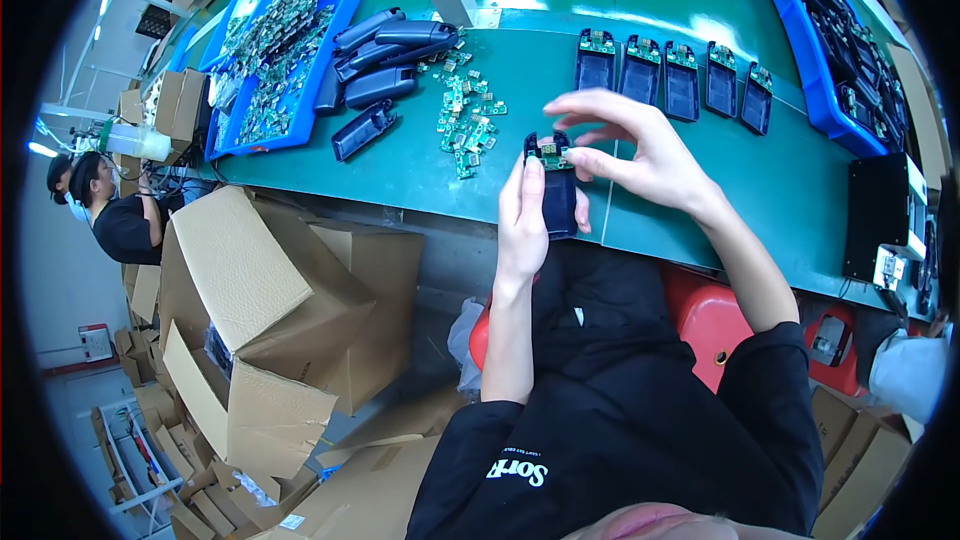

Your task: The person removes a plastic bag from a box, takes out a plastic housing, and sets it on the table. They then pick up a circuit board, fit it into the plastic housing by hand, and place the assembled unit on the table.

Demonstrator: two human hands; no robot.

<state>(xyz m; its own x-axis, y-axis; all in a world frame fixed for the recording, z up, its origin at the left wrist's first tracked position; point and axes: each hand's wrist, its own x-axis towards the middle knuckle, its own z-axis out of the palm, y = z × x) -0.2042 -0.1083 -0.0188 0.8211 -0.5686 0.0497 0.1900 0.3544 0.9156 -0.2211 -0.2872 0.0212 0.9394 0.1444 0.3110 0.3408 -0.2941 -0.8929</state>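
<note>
My left hand (521,215) is wrapped round a dark plastic housing (562,205), held at the front edge of the green table. A small green circuit board (550,153) sits in the housing's upper end, with my left thumb beside it. Above and to the right, my right hand (645,155) has its fingers apart and curved, with the thumb tip at the board's right side; whether it touches cannot be made out. Left of my hands lies a loose pile of small circuit boards (468,120). Several housings with boards in their upper ends (682,88) stand in a row farther right.
Blue bins hold circuit boards (345,12) at the left and dark housings (812,105) at the right. Dark blue housings (380,86) are heaped beside the left bin. A black box (880,220) stands far right. Open cartons (240,260) fill the floor at left; two people are beyond.
</note>
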